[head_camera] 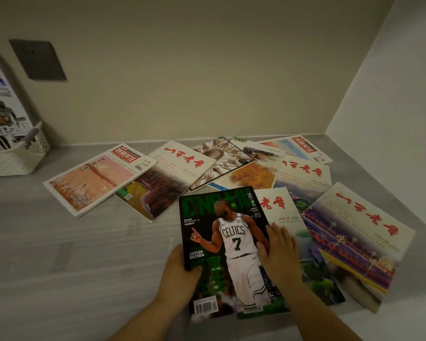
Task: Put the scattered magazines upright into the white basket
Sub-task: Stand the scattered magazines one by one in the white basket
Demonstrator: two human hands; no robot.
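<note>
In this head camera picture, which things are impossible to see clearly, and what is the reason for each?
- White basket: the left edge cuts it off, so how many magazines stand inside is unknown.
- Upright magazine in the basket: blurred, title unreadable.
- Left hand fingers: hidden under the basketball magazine.
- Magazine under the right hand: partly covered by the basketball magazine.
- Small cover print: too small to read.
</note>
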